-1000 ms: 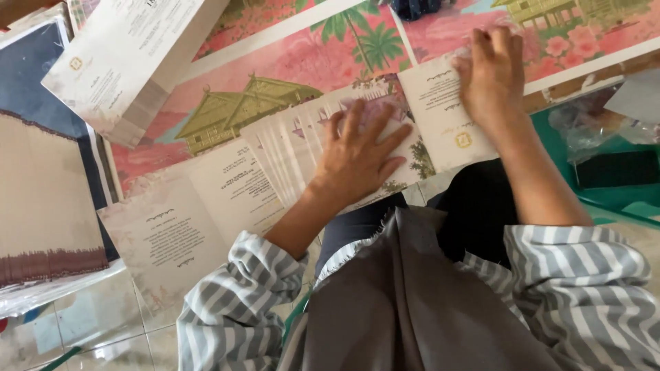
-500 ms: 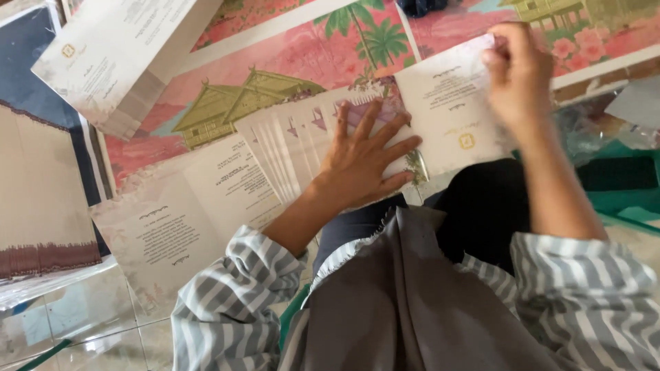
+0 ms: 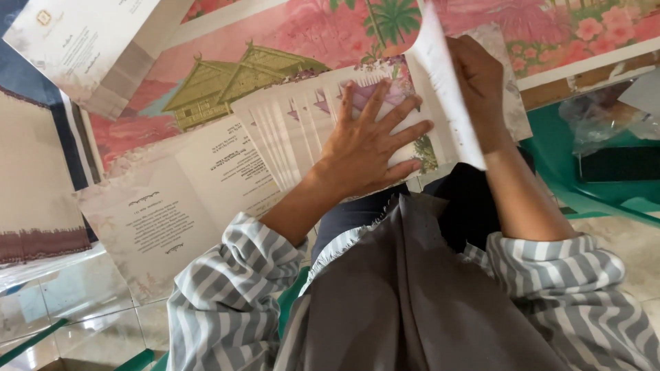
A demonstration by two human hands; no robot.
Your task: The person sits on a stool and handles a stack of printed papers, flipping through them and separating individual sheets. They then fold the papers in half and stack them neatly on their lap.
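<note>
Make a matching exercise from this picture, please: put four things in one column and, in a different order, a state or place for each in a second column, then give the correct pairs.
Things:
1. left hand
2. right hand
3. stack of fanned cards
4. open printed card

States or places:
A. lies unfolded and flat, left of the stack
B. lifts a white card up on its edge
C. pressed flat with fingers spread
D. lies under the spread fingers, edges stepped

Pairs: 1-C, 2-B, 3-D, 4-A

Head camera, looking steeply down, close
</note>
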